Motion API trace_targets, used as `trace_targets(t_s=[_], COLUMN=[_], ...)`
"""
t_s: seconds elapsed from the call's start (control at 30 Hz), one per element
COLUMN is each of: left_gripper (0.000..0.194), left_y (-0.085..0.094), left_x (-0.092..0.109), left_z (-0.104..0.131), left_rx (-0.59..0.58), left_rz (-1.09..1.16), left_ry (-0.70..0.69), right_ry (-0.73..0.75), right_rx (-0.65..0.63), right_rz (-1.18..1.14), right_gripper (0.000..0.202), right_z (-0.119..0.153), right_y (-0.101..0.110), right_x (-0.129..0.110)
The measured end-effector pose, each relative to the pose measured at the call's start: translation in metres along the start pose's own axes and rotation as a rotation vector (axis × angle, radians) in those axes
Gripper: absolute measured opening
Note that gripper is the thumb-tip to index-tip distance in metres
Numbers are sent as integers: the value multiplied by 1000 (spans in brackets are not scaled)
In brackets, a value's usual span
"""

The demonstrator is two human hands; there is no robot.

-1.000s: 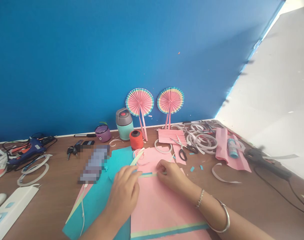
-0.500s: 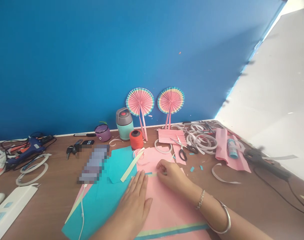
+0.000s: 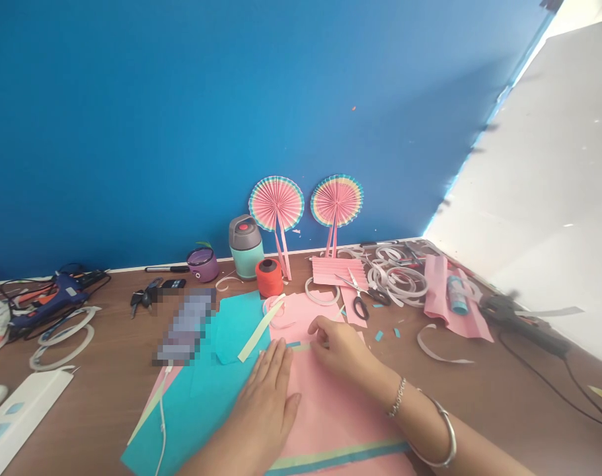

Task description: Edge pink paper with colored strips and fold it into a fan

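Flat on the paper lies my left hand (image 3: 268,390), fingers stretched out over the left part of a pink sheet (image 3: 340,410). My right hand (image 3: 335,340) has its fingers curled in at the sheet's far edge, where a green and blue strip runs; whatever its fingertips pinch is too small to make out. A similar yellow-green and blue band (image 3: 345,456) crosses the sheet's near end. Teal paper (image 3: 196,416) spreads under and left of my left hand. A loose pale green strip (image 3: 261,328) lies beyond my left fingertips.
Two round pink fans (image 3: 276,203) lean on the blue wall. Scissors (image 3: 361,307), an orange thread spool (image 3: 269,277), a teal flask (image 3: 246,254) and coiled white strips (image 3: 402,281) stand or lie behind my hands. At left are a glue gun (image 3: 65,294) and a power strip (image 3: 28,413).
The view has shifted very slightly. Both hands keep nearly the same place and pose on the paper.
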State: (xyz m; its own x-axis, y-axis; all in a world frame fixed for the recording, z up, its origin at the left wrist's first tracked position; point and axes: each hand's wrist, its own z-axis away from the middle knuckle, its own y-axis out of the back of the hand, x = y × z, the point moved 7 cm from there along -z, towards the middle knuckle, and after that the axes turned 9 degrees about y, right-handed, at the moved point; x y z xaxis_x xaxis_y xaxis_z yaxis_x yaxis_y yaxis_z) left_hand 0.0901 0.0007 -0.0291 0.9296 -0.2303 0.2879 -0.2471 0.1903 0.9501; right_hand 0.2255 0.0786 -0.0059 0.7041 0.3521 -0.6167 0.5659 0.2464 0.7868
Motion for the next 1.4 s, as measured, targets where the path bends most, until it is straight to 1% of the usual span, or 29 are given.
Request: trace_targets(t_s=[0.1,0.23,0.37,0.47,0.63,0.77,0.93,1.07,1.2,1.4], left_gripper=[57,58,52,49,49,49,48,49,49,48], left_y=[0,0,3,4,2,2,-1,-1,-1,1], left_x=[0,1,2,2,1,2,2,2,3,5], left_z=[0,0,0,1,2,1,1,1,1,2], left_rx=[-10,-47,-15,10,19,32,-3,13,10,34], left_rz=[-5,-18,-5,21,27,16,-3,-5,-11,-20], left_ry=[9,36,8,-17,-19,-16,-12,-31,-36,-48], right_ry=[-12,-39,25,60,101,113,122,142,152,125], right_rx=[-1,5,-6,-30,3,8,-14,-74,-106,-80], right_rz=[-4,-58,-171,-211,-73,23,212,342,422,473], right_gripper=[29,23,18,19,25,27,30,32,30,25], right_z=[-1,-1,0,4,7,7,11,15,18,19], right_y=[-2,-3,-1,3,10,11,9,1,-3,1], right_x=[2,8,7,3,-9,-15,-22,-29,-34,-36])
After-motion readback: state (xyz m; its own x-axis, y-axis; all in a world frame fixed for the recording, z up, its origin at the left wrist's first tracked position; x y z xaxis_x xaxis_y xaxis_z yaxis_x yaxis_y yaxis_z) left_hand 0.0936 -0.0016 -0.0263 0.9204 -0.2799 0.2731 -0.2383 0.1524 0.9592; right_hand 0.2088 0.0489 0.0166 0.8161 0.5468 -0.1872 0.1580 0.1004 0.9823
